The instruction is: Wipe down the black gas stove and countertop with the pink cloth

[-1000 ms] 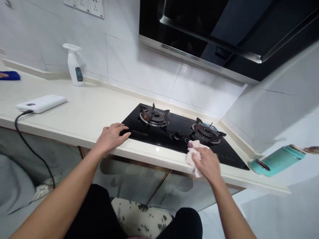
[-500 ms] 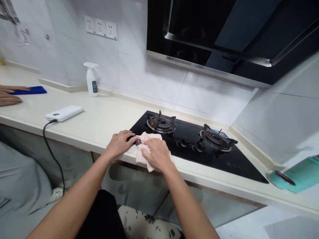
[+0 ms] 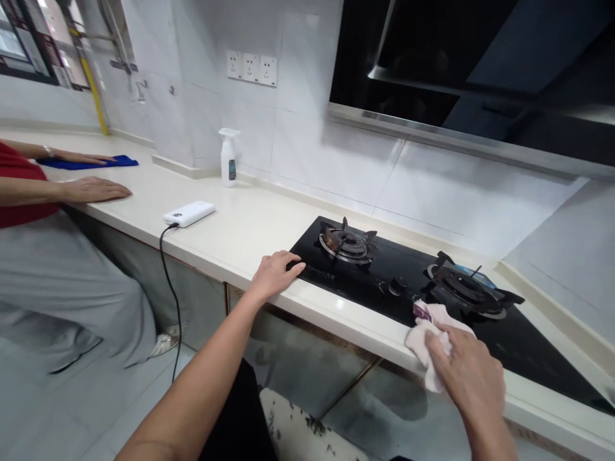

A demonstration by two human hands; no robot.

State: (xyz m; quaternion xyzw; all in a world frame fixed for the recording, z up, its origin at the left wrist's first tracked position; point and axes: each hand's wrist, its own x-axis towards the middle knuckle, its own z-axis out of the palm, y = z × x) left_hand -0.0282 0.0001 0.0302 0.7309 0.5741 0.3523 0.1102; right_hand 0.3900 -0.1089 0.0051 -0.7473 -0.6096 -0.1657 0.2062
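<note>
My right hand [image 3: 469, 366] grips a pale pink cloth [image 3: 429, 342] with a dark purple patch. The cloth lies over the front edge of the black gas hob [image 3: 346, 282] and hangs partly down past the white countertop [image 3: 250, 224]. Resting at the hob's front left corner, my left hand [image 3: 275, 274] is empty, thumb apart from the fingers. Two burners with pan supports stand on the hob: the left burner [image 3: 348, 244] and the right burner [image 3: 471, 288]. A black control knob [image 3: 396, 286] shows between them; the cloth and my right hand hide part of the front.
A white power bank [image 3: 189, 213] with a black cable [image 3: 168, 288] hanging off the counter lies to the left. Behind it stands a white spray bottle [image 3: 229, 160]. Farther left, another person's hands [image 3: 96, 189] rest by a blue cloth [image 3: 125, 161]. A range hood [image 3: 432, 64] overhangs the hob.
My right hand has slid the pink cloth rightward along the hob's front edge, away from my left hand. The left hand stays at the hob corner. The view has turned left.
</note>
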